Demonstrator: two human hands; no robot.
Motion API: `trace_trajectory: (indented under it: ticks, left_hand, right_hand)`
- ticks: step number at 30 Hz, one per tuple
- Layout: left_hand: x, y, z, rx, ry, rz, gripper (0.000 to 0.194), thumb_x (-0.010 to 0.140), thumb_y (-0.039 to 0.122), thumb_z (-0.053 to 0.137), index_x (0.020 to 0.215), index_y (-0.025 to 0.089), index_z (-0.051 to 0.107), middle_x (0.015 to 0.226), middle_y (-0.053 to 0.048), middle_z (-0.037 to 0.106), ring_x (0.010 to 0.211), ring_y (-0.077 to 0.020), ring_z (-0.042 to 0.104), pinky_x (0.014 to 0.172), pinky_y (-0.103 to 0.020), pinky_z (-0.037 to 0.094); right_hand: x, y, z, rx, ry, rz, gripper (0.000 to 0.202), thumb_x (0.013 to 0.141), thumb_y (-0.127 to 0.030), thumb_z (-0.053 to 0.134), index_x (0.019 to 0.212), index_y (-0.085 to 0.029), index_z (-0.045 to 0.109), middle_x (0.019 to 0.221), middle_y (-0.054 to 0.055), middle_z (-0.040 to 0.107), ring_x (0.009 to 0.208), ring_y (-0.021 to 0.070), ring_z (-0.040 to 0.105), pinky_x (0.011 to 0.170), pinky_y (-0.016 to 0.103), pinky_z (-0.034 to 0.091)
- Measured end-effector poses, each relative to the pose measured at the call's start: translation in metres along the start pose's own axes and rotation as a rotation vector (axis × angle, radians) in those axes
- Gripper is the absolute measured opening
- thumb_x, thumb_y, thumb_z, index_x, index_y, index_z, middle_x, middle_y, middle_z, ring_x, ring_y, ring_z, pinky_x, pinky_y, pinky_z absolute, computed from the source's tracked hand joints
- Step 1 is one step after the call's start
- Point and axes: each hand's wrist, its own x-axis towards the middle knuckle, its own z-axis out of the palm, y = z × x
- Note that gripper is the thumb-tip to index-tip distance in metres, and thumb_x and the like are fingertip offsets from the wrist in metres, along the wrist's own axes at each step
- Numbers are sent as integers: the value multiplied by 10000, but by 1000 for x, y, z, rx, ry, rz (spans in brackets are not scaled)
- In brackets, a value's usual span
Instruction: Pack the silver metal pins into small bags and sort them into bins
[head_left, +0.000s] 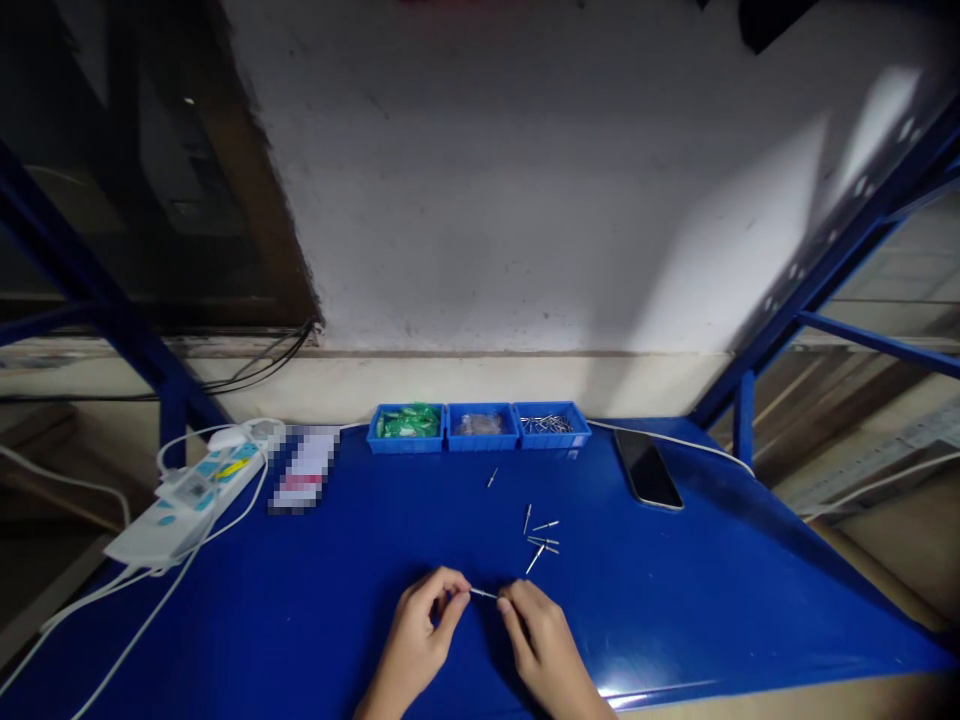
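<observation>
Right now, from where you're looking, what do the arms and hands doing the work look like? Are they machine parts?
No, they're human: a left hand and a right hand, both without gloves. No sleeve, watch or bracelet shows before the picture's lower edge cuts off the arms. I see no cables or markings on them; fingernail details are too small to tell.

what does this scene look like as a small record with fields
left hand: pinch grip on one end of a thin silver metal pin
right hand: pinch grip on its other end
loose: several silver metal pins beyond the hands
left bin: blue rectangular plastic, holding green packets
middle bin: same kind, contents unclear
right bin: same kind, holding more pins
right side: black rectangular phone
left side: white oblong power strip
surface: glossy blue tabletop
</observation>
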Motion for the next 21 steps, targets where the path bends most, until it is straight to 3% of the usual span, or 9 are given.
trace_trajectory:
  ticks: [4, 8, 11, 14, 21]
  left_hand:
    - [1, -3, 2, -13, -2, -11, 190, 873, 345, 476, 942, 195, 570, 780, -15, 622, 679, -120, 572, 674, -194, 454]
    - [2, 0, 2, 1, -18, 11, 213, 894, 346, 431, 836, 195, 569, 757, -11, 614, 674, -118, 564, 660, -190, 442]
    - [1, 4, 1, 27, -8, 18, 231, 902, 356, 410, 813, 192, 547, 720, -5, 590, 645, -115, 545, 630, -188, 428]
    - [0, 8, 1, 49, -9, 2, 283, 914, 356, 383, 736, 183, 519, 676, -1, 559, 621, -111, 524, 602, -188, 408]
    - [1, 10, -2, 89, -31, 21, 383, 925, 355, 355, 622, 171, 501, 643, -12, 535, 620, -116, 516, 614, -207, 394]
  right_hand:
    - [1, 2, 1, 20, 1, 25, 236, 948, -269, 344, 772, -205, 487, 710, 5, 554, 655, 122, 538, 615, 203, 390]
    - [1, -1, -1, 17, -7, 2, 236, 945, -262, 345, 785, -208, 510, 717, 9, 561, 675, 129, 547, 636, 210, 412]
    - [-1, -4, -4, 60, 23, -3, 147, 922, -277, 401, 968, -216, 527, 789, 20, 593, 713, 136, 574, 676, 221, 442]
    - [-2, -3, -5, 69, 54, -22, 208, 886, -288, 474, 1081, -218, 489, 786, 9, 598, 682, 133, 584, 653, 214, 458]
    - [-4, -1, -2, -25, -1, -147, 109, 914, -206, 399, 894, -220, 505, 781, 23, 591, 695, 135, 578, 642, 225, 439]
